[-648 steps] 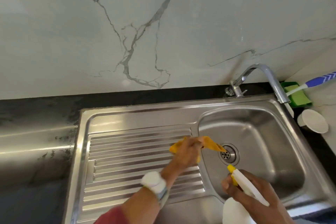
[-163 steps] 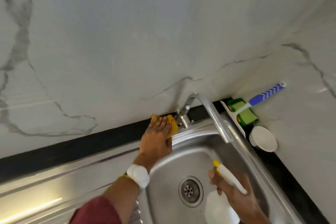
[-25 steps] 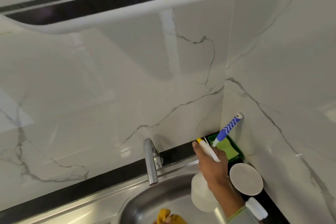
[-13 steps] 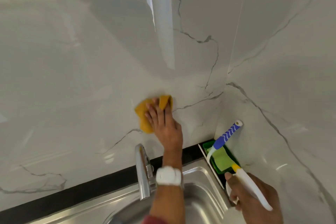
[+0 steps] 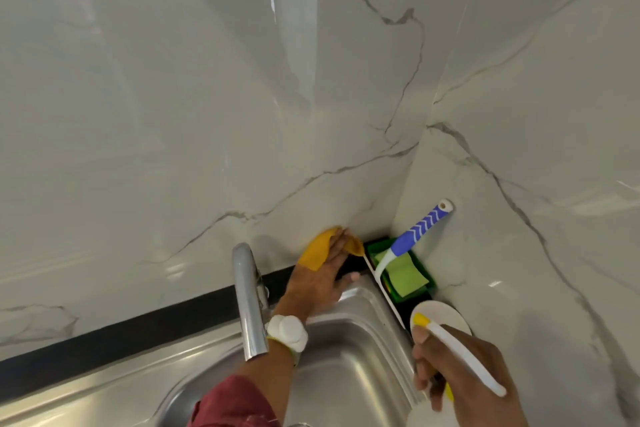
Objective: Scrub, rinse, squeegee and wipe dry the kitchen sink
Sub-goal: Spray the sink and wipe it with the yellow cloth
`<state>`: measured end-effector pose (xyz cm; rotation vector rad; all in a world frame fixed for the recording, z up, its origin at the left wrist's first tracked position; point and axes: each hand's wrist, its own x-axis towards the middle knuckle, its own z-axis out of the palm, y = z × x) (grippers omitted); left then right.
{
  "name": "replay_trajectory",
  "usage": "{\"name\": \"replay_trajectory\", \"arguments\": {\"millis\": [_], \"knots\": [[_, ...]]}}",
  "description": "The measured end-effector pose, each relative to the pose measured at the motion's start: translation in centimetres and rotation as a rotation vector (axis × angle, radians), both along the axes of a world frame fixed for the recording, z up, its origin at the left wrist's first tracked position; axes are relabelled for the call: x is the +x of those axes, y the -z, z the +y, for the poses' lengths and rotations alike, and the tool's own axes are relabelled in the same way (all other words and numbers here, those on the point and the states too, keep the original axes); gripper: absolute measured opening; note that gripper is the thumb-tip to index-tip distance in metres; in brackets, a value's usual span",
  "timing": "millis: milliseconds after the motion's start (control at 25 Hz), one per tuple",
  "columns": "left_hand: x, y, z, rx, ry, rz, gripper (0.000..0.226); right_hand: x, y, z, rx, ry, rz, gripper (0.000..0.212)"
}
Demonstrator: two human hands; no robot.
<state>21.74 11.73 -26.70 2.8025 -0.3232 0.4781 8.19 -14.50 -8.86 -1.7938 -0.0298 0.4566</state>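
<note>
My left hand [image 5: 320, 279] presses a yellow cloth [image 5: 317, 248] against the foot of the marble wall, just behind the steel sink [image 5: 349, 371] and right of the chrome tap [image 5: 247, 298]. Its fingers lie flat over the cloth. My right hand [image 5: 460, 374] grips a white spray bottle with a yellow nozzle [image 5: 460, 355] at the sink's right edge; the bottle's body is hidden behind the hand.
In the corner stands a green holder with a green sponge [image 5: 403, 274] and a blue-and-white brush [image 5: 415, 234] leaning on the side wall. A white round dish [image 5: 446, 314] lies beside it. A black counter strip [image 5: 121, 333] runs behind the sink.
My left hand has slid the cloth down the wall and rightward, from above the tap to the wall's base near the corner. My right hand with the bottle stays low at the right.
</note>
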Motion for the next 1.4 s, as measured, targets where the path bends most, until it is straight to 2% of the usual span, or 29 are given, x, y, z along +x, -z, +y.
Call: {"name": "replay_trajectory", "arguments": {"millis": [120, 320, 440, 520, 560, 640, 680, 720, 760, 840, 920, 1000, 1160, 1240, 1320, 1400], "knots": [[-3.2, 2.7, 0.8, -0.068, -0.009, 0.224, 0.082, -0.7, 1.2, 0.0, 0.069, 0.074, -0.102, 0.038], [-4.9, 1.7, -0.9, -0.07, -0.082, 0.388, 0.109, -1.8, 1.9, -0.4, 0.127, 0.024, -0.053, 0.042], [-7.9, 0.7, -2.8, -0.145, 0.04, 0.428, 0.094, -3.0, 1.2, -1.0, 0.105, -0.009, -0.061, 0.046], [-9.7, 0.6, -3.0, -0.108, 0.054, 0.421, 0.085, -3.7, 1.2, -1.0, 0.117, 0.001, -0.046, 0.046], [-10.2, 0.7, -2.6, -0.074, 0.017, 0.37, 0.088, -3.8, 1.2, -0.9, 0.132, -0.005, -0.048, 0.054], [-10.3, 1.0, -0.8, -0.037, -0.171, 0.258, 0.11, -4.3, 1.6, -1.4, 0.114, -0.021, -0.119, 0.07], [-9.9, 1.0, 0.4, -0.052, -0.289, 0.271, 0.122, -4.6, 1.8, -1.8, 0.1, -0.009, -0.161, 0.064], [-9.6, 1.3, 1.0, -0.07, -0.359, 0.326, 0.128, -5.1, 1.9, -2.4, 0.09, -0.019, -0.195, 0.049], [-9.6, 1.6, 0.8, -0.056, -0.366, 0.321, 0.126, -5.5, 1.7, -2.8, 0.101, -0.031, -0.208, 0.031], [-11.0, 3.2, -1.4, -0.024, -0.186, 0.241, 0.103, -6.1, 1.7, -4.0, 0.133, 0.019, -0.191, 0.007], [-13.1, 5.0, -4.2, -0.028, 0.031, 0.161, 0.09, -6.2, 1.8, -5.3, 0.156, 0.114, -0.173, 0.01], [-15.0, 5.9, -5.2, -0.091, -0.024, 0.121, 0.072, -5.7, 2.1, -6.5, 0.192, 0.218, -0.178, 0.023], [-17.2, 3.1, -5.4, -0.375, -0.289, 0.178, 0.032, -3.6, 3.0, -8.7, 0.257, 0.353, -0.239, 0.027], [-18.4, 0.8, -6.2, -0.72, -0.39, 0.223, 0.02, -2.3, 4.4, -9.1, 0.252, 0.347, -0.269, 0.035], [-19.8, -1.4, -7.7, -1.125, -0.474, 0.251, 0.017, -0.9, 5.1, -9.1, 0.287, 0.356, -0.267, 0.068], [-22.0, -3.5, -8.8, -1.307, -0.562, 0.254, 0.022, 0.4, 5.5, -8.8, 0.314, 0.36, -0.237, 0.094]]}}
